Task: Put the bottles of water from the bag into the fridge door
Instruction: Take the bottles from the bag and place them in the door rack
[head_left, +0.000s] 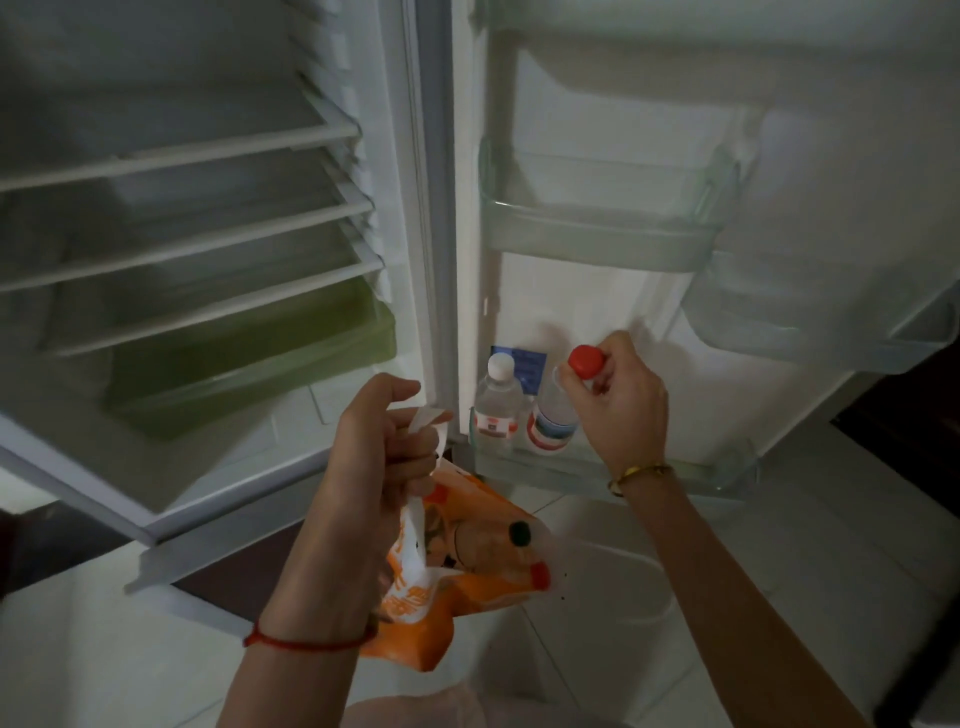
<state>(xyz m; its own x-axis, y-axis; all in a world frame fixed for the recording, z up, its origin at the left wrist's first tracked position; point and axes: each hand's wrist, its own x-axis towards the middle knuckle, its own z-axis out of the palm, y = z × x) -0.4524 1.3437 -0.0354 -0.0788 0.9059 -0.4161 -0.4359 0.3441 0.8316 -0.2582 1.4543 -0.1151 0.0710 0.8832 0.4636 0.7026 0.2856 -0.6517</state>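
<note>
While the orange bag is gripped by its handles in the left hand, the upright red-capped bottle is pinched at its neck by the right hand, low in the bottom door shelf beside a white-capped bottle

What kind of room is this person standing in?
Most likely a home kitchen. An open fridge stands on pale floor tiles, its door shelf holds water bottles, and the left hand holds an orange shopping bag.
</note>
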